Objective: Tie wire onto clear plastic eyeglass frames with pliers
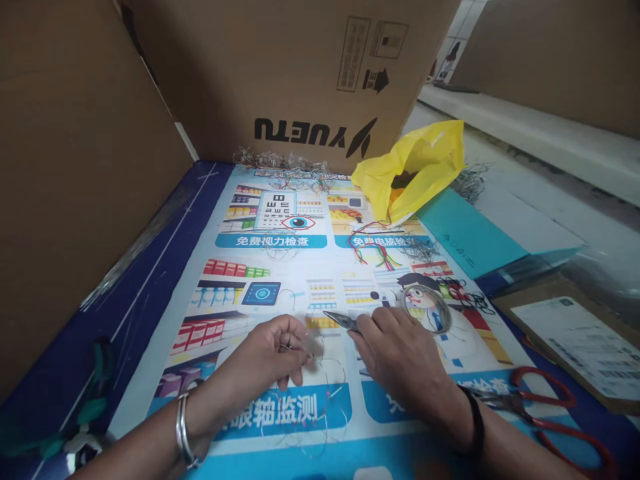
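Observation:
My left hand (pixel 273 352) is closed in a pinch on a thin wire piece (pixel 320 373) that loops over the printed poster (pixel 280 267) on the table. My right hand (pixel 395 350) is closed round small pliers (pixel 340 321), whose pointed tip sticks out to the left towards the left hand's fingers. A silver bangle is on my left wrist and a dark band on my right wrist. A roll of clear tape (pixel 426 308) lies just right of my right hand.
A yellow plastic bag (pixel 415 167) and coloured wires (pixel 373 250) lie further back. Large cardboard boxes (pixel 280 73) stand behind and to the left. Red-handled scissors (pixel 545 410) lie at the right, beside a teal sheet (pixel 465 233) and a labelled cardboard piece (pixel 575 340).

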Available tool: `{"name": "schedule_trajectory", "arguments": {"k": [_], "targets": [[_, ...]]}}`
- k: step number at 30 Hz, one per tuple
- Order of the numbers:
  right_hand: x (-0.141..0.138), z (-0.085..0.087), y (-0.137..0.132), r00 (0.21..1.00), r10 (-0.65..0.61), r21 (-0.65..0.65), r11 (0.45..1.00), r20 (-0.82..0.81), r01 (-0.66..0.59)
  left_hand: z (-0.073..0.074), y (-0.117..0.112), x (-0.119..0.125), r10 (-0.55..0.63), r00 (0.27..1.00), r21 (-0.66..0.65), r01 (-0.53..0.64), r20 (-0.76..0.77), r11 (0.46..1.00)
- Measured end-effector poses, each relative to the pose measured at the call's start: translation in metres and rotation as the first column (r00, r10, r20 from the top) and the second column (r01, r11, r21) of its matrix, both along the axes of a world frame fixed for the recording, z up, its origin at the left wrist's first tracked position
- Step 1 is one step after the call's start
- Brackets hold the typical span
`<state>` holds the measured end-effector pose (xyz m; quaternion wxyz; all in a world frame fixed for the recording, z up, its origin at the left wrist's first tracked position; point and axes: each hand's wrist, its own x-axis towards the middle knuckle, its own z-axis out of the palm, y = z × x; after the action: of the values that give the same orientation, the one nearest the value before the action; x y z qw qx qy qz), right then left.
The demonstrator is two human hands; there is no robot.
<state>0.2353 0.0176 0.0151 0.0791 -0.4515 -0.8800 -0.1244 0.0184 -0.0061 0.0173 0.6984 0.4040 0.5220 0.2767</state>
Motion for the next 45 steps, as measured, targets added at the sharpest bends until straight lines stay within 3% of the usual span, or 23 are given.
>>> {"name": "schedule_trajectory", "arguments": {"k": [6, 11, 15, 21, 28, 35, 39, 45], "targets": [[-0.006, -0.002, -0.006, 1.0, 0.022, 0.004, 1.0, -0.011, -0.022, -0.006, -0.001, -0.001, 0.025, 0.988, -0.034, -0.02, 0.152, 0.999], [-0.007, -0.003, -0.011, 0.999, 0.042, -0.019, 0.999, -0.035, -0.042, -0.008, -0.002, -0.002, 0.044, 0.987, -0.059, -0.035, 0.156, 0.998], [-0.004, -0.002, -0.008, 0.992, 0.085, -0.085, 0.992, -0.094, -0.093, -0.005, -0.001, -0.003, -0.017, 0.991, -0.065, 0.026, 0.134, 0.998], [0.003, 0.004, 0.002, 0.977, 0.152, -0.277, 0.942, -0.15, -0.189, 0.004, 0.002, -0.005, -0.174, 0.985, -0.093, 0.175, 0.021, 0.98], [0.015, 0.02, 0.014, 0.96, 0.205, -0.402, 0.876, -0.192, -0.268, 0.004, 0.003, -0.007, -0.241, 0.971, -0.068, 0.24, 0.005, 0.968], [0.005, 0.01, 0.024, 0.926, 0.312, -0.464, 0.802, -0.21, -0.376, 0.002, 0.001, -0.008, -0.31, 0.951, -0.084, 0.307, -0.015, 0.948], [0.005, 0.004, 0.023, 0.928, 0.312, -0.416, 0.831, -0.205, -0.371, 0.0, 0.001, -0.008, -0.288, 0.957, -0.076, 0.288, 0.007, 0.955], [0.009, -0.001, 0.019, 0.944, 0.19, -0.222, 0.942, -0.268, -0.253, 0.0, 0.001, -0.006, -0.184, 0.982, -0.062, 0.186, 0.031, 0.981]]}}
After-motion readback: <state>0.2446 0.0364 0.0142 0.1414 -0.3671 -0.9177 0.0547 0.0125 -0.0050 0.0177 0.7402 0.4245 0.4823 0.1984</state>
